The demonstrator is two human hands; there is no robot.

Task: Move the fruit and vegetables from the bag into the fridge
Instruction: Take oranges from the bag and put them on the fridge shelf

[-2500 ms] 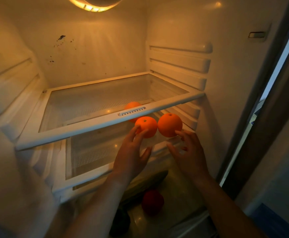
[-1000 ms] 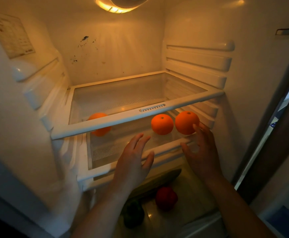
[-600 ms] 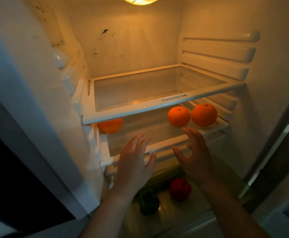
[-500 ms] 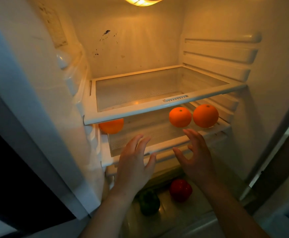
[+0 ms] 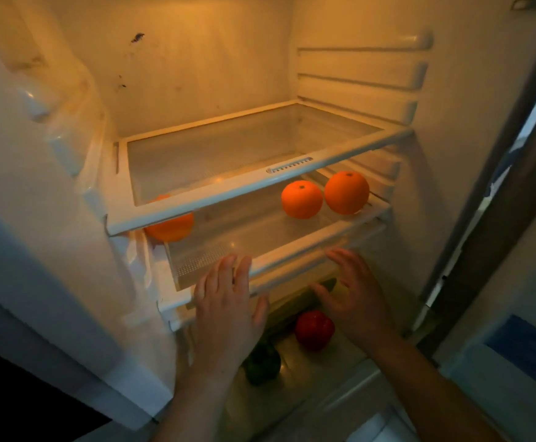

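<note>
1. On the middle shelf (image 5: pixel 247 228), two oranges (image 5: pixel 301 199) sit at its right end and a third orange (image 5: pixel 171 229) at its left.
2. The left hand (image 5: pixel 228 311) and right hand (image 5: pixel 352 301) are at that shelf's front rim, fingers relaxed, holding nothing.

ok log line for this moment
left hand open, empty | right hand open, empty | three oranges on middle shelf | red vegetable, green pepper below

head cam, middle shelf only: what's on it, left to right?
left orange, partly hidden behind the upper shelf rim → middle orange → right orange, close beside it, nearest the right wall.
</note>
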